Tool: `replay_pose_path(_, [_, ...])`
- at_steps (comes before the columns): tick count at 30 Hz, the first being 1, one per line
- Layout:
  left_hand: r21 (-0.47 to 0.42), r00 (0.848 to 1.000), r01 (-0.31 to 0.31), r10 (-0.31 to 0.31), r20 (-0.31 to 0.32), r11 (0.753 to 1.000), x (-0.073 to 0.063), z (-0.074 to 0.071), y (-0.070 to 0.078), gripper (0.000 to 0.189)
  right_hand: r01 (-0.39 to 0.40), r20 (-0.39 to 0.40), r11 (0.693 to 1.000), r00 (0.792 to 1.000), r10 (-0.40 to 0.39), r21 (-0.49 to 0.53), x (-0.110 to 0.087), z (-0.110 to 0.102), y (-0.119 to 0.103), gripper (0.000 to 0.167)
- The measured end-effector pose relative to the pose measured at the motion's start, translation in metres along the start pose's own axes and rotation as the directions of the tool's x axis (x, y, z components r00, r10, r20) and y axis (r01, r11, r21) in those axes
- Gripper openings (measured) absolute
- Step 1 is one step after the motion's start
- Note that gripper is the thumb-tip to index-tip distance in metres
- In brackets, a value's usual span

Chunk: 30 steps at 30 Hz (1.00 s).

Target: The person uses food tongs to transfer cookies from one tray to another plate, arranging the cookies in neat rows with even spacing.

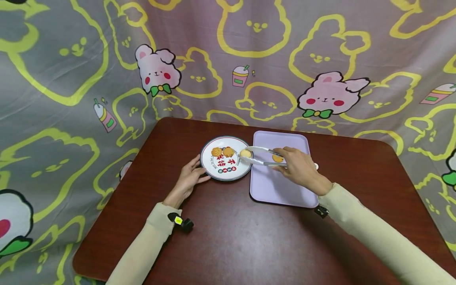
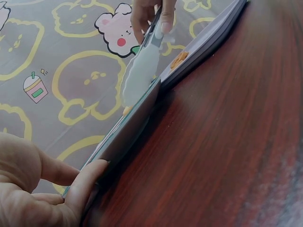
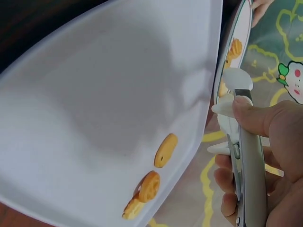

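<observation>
My left hand [image 1: 189, 177] pinches the near left rim of a round white plate [image 1: 210, 162] printed with red characters; in the left wrist view its fingers [image 2: 85, 187] lie against the rim. Two golden cookies [image 1: 216, 152] sit toward the plate's back left. Metal tongs [image 3: 251, 165] with white tips are in my right hand [image 1: 299, 166], thumb on one arm and fingers curled round the other. Their tips reach over the plate's right side, on either side of a paler round cookie [image 1: 245, 153]. My right hand is above a lilac tray [image 1: 274, 186].
The tray stands right beside the plate. Three cookies [image 3: 165, 150] lie along its far side, mostly hidden by my right hand in the head view. Both stand on a dark red-brown wooden table [image 1: 228, 237]. A cartoon-printed curtain [image 1: 213, 71] hangs behind and to the left.
</observation>
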<state>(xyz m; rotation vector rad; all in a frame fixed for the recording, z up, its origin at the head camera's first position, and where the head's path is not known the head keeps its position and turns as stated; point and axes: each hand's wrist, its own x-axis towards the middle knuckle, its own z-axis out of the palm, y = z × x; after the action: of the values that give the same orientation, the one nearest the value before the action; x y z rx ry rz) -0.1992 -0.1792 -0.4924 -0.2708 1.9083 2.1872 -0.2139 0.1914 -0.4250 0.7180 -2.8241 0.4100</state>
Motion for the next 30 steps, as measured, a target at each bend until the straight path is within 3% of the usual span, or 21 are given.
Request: replay_pose_path(30, [-0.003,1.000,0.000,0.000,-0.007,1.000,0.001,0.000,-0.001,0.072,0.013,0.001,0.987,1.000,-0.013,-0.161,0.028,0.008,-0.026,0.053])
